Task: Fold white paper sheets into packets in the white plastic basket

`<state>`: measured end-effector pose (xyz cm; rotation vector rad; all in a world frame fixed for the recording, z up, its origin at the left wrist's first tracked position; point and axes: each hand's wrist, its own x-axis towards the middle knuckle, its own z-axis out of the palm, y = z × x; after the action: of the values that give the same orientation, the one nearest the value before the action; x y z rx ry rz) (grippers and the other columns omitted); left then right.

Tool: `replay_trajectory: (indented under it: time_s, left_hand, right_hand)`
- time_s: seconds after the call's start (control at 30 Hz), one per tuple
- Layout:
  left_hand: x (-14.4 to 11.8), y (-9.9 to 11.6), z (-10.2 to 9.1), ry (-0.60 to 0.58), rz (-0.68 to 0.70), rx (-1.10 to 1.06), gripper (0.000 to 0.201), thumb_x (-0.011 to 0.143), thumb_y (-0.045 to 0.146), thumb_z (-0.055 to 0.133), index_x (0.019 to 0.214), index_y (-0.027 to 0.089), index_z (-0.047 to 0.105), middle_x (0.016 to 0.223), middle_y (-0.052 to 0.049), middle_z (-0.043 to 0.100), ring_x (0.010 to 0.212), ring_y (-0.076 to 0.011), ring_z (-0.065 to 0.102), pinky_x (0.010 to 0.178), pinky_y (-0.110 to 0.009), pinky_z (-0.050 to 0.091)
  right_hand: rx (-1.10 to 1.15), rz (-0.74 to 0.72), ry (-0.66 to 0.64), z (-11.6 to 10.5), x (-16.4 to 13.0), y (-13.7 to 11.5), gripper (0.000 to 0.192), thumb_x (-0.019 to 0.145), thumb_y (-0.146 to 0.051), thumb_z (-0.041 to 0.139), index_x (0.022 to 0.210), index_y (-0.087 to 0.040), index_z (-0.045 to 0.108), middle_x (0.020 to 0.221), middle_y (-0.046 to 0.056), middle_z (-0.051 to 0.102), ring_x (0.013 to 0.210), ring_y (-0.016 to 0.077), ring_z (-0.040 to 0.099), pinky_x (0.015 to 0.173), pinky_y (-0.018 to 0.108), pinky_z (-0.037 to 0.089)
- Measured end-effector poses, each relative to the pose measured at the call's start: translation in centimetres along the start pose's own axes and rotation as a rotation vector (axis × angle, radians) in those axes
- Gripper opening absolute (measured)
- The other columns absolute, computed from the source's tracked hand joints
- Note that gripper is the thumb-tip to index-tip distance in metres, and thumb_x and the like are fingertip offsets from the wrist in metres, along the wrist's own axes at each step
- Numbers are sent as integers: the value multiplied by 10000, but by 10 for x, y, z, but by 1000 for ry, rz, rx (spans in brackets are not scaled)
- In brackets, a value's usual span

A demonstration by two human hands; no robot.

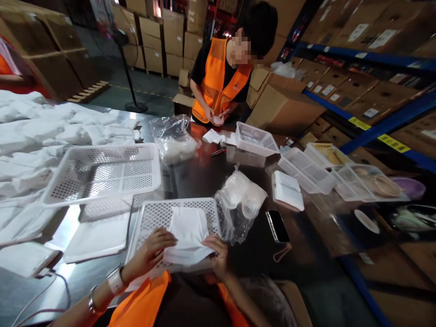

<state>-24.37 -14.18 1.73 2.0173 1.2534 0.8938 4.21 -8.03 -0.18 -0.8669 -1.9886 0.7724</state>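
Observation:
A flat white piece [189,231] of thin, cloth-like material, perhaps a pouch, lies over a white plastic basket [150,210] right in front of me. My left hand [157,245] pinches its near left side between thumb and fingers. On the near right side, my right hand [218,252] is closed on the edge. The near part of the piece is creased between the two hands, and whether anything is inside cannot be seen. Just right of the basket sits a clear plastic bag [241,200] with whitish rounded items in it.
A large white basket [102,200] stands at left, beside a heap of white packets [30,131]. To the right are a phone [277,226], a white box [288,190] and more baskets [306,175]. Across the table, a person in an orange vest [214,68] handles something small.

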Motion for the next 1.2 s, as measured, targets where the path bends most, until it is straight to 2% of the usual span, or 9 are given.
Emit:
replay_trajectory:
  time_s: [0.07, 0.17, 0.33, 0.43, 0.57, 0.7, 0.93, 1.07, 1.2]
  left_hand:
    - [-6, 9, 11, 137, -132, -95, 290, 926, 359, 485, 1089, 280, 712, 1068, -83, 743, 1059, -250, 636, 1023, -417, 431]
    - [-1, 22, 25, 285, -263, -178, 311, 870, 511, 550, 919, 261, 727, 926, -86, 739, 923, -257, 646, 885, -380, 478]
    - [23, 35, 38, 580, -535, -254, 404, 892, 566, 461, 686, 247, 597, 672, -38, 629, 661, -206, 579, 653, -306, 450]
    - [30, 35, 41, 650, -598, -248, 370, 899, 529, 439, 668, 253, 524, 616, -11, 572, 598, -189, 533, 605, -288, 408]
    - [33, 29, 43, 635, -607, -170, 281, 895, 436, 461, 680, 257, 481, 568, 12, 513, 531, -179, 472, 564, -289, 339]
    - [32, 21, 43, 618, -645, -55, 193, 913, 347, 435, 757, 249, 492, 595, 3, 539, 547, -190, 502, 571, -290, 299]
    - [29, 12, 46, 592, -661, 62, 179, 920, 305, 422, 768, 240, 491, 564, 13, 539, 497, -168, 514, 549, -267, 275]
    - [31, 8, 47, 458, -709, 237, 195, 939, 279, 396, 786, 225, 505, 570, 8, 578, 509, -171, 559, 542, -258, 288]
    - [32, 10, 37, 234, -727, 497, 205, 953, 241, 401, 825, 183, 550, 624, -39, 644, 570, -191, 627, 528, -262, 316]
  right_hand:
    - [10, 172, 211, 9, -7, -7, 294, 912, -294, 454, 842, -205, 726, 793, 79, 728, 802, 222, 698, 738, 350, 571]
    - [-47, 320, 364, 22, -9, -9, 399, 951, -366, 399, 709, -199, 669, 598, 38, 647, 591, 189, 638, 547, 281, 517]
    - [-109, 399, 419, 28, 3, -6, 551, 949, -582, 402, 553, -212, 507, 451, -17, 485, 425, 131, 448, 413, 244, 355]
    - [-139, 401, 389, 30, 13, -8, 575, 941, -621, 398, 546, -213, 484, 444, -26, 467, 420, 120, 426, 412, 240, 328]
    - [-219, 373, 330, 32, 25, -11, 589, 954, -618, 383, 565, -205, 538, 457, -4, 528, 417, 124, 440, 427, 249, 336]
    - [-292, 359, 362, 34, 33, -10, 597, 968, -614, 353, 641, -195, 627, 528, 49, 626, 438, 150, 508, 452, 265, 370]
    - [-376, 356, 326, 37, 31, 0, 644, 980, -623, 288, 644, -194, 630, 526, 61, 632, 442, 156, 535, 462, 256, 371]
    - [-442, 397, 252, 40, 28, 8, 629, 977, -621, 284, 730, -183, 661, 606, 80, 678, 517, 174, 612, 490, 248, 403]
    - [-534, 396, 201, 38, 32, 11, 536, 962, -586, 375, 1059, -135, 647, 669, 71, 696, 578, 206, 660, 512, 263, 463]
